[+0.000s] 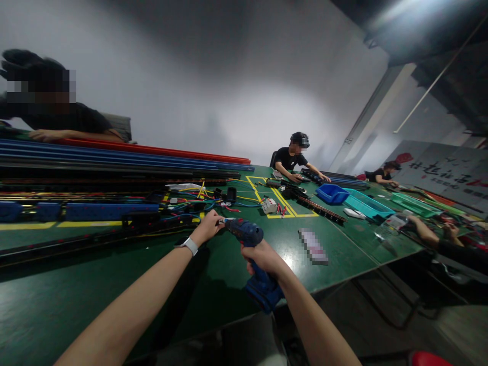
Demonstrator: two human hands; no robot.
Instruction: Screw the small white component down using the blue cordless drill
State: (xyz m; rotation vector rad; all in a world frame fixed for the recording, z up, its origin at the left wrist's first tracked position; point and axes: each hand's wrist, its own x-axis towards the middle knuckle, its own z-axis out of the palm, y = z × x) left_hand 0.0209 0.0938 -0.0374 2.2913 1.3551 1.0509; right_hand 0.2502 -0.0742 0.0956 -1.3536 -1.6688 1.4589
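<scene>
My right hand is wrapped round the grip of a blue cordless drill, which points left with its battery low near the table edge. At the drill's tip, my left hand has its fingers pinched together; what lies between them is too small to make out. A pale watch band circles the left wrist. Just left of that hand ends a long black rail lying on the green table. Behind the hand are coloured wires with black connectors.
Blue and red rails lie stacked along the far side. A white breaker block, a phone-like slab, a blue bin and a turquoise tray are to the right. Co-workers sit across the table; another person's hands are at far right.
</scene>
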